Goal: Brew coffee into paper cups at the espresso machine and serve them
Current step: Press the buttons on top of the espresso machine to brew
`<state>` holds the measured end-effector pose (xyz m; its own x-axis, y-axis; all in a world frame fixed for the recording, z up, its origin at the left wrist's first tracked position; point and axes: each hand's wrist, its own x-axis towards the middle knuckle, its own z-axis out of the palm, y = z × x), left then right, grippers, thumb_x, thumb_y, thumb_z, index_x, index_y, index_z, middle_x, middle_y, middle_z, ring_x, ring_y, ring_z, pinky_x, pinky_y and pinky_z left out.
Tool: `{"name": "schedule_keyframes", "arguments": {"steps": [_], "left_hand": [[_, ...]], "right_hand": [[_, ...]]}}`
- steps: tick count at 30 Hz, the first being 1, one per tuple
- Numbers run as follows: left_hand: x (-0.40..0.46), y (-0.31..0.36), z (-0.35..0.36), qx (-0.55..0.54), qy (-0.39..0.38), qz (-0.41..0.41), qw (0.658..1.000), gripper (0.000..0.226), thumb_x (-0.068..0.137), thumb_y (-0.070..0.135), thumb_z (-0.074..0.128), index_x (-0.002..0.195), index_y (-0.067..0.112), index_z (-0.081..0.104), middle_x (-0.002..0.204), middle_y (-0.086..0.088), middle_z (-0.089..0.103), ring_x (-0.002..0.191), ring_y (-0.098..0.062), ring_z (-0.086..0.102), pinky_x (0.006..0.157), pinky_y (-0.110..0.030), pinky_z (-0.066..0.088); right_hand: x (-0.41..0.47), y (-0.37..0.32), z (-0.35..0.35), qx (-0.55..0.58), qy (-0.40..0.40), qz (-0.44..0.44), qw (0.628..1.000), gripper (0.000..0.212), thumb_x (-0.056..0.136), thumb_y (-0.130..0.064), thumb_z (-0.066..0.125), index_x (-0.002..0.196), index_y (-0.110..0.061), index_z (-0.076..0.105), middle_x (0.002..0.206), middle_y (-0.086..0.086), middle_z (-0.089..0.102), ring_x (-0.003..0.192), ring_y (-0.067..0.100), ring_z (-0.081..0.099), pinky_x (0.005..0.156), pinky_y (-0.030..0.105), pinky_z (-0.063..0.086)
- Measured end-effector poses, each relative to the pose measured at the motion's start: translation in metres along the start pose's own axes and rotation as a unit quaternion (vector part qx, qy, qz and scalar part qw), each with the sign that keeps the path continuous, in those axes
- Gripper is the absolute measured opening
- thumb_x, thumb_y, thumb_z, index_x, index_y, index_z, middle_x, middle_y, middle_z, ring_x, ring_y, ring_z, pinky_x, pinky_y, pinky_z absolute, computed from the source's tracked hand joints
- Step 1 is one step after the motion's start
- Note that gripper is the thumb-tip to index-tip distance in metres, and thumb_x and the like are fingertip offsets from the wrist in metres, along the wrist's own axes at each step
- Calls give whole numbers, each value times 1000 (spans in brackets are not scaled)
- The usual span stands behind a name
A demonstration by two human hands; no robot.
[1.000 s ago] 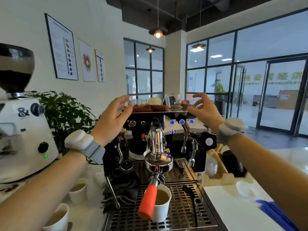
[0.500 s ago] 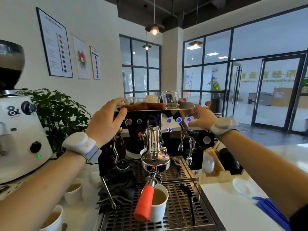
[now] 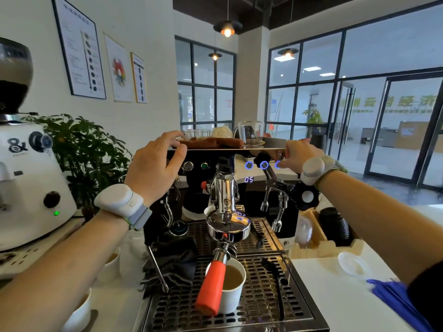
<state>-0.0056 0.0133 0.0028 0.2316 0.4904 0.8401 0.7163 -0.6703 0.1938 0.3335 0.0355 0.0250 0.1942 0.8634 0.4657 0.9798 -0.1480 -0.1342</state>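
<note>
1. We note a white grinder (image 3: 28,185) at far left, its green lamp lit.
2. A potted plant (image 3: 84,154) stands just beside it.
3. Three posters (image 3: 79,47) hang on the wall.
4. Blue items (image 3: 393,300) lie on the worktop (image 3: 335,305) at right.

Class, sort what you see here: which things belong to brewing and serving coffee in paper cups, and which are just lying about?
Belongs to the job:
- espresso machine
- orange-handled portafilter
- paper cup holding coffee on the drip tray
- filled cups at left
- grinder
- left hand, right hand, both at the machine's top

Just lying about:
- potted plant
- wall posters
- dark cloth
- blue item
</note>
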Motion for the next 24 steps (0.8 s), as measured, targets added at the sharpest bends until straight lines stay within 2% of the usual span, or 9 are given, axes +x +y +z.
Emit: {"name": "schedule_keyframes", "arguments": {"steps": [11, 17, 21, 24], "left_hand": [[0, 1, 1, 24, 13, 9, 1000, 40, 96, 41, 40, 127, 18, 51, 108, -1, 68, 99, -30, 60, 80, -41, 46], [-1, 1, 2, 22, 9, 6, 1000, 42, 96, 43, 37, 127, 19, 50, 107, 2, 68, 101, -27, 59, 81, -40, 45], [-2, 2, 2, 16, 14, 10, 1000, 41, 96, 40, 38, 126, 16, 52, 106, -1, 68, 103, -27, 58, 83, -43, 48], [-3, 4, 2, 17, 24, 5, 1000, 41, 96, 39, 39, 124, 14, 53, 108, -4, 67, 103, -28, 58, 83, -44, 49]], "right_hand": [[-9, -9, -8, -30, -14, 2, 999, 31, 87, -37, 64, 92, -13, 45, 91, 7, 57, 78, 26, 53, 68, 34, 39], [-11, -10, -8, -48, -9, -3, 999, 31, 89, -38, 61, 94, -13, 44, 91, 6, 54, 76, 25, 50, 67, 33, 36], [-11, -10, -6, -82, 3, -6, 997, 36, 90, -43, 58, 102, -10, 50, 91, 4, 50, 77, 24, 49, 68, 34, 37], [-10, -9, -6, -90, 9, -6, 996, 37, 89, -44, 58, 104, -10, 51, 93, 5, 54, 76, 25, 50, 67, 33, 36]]}}
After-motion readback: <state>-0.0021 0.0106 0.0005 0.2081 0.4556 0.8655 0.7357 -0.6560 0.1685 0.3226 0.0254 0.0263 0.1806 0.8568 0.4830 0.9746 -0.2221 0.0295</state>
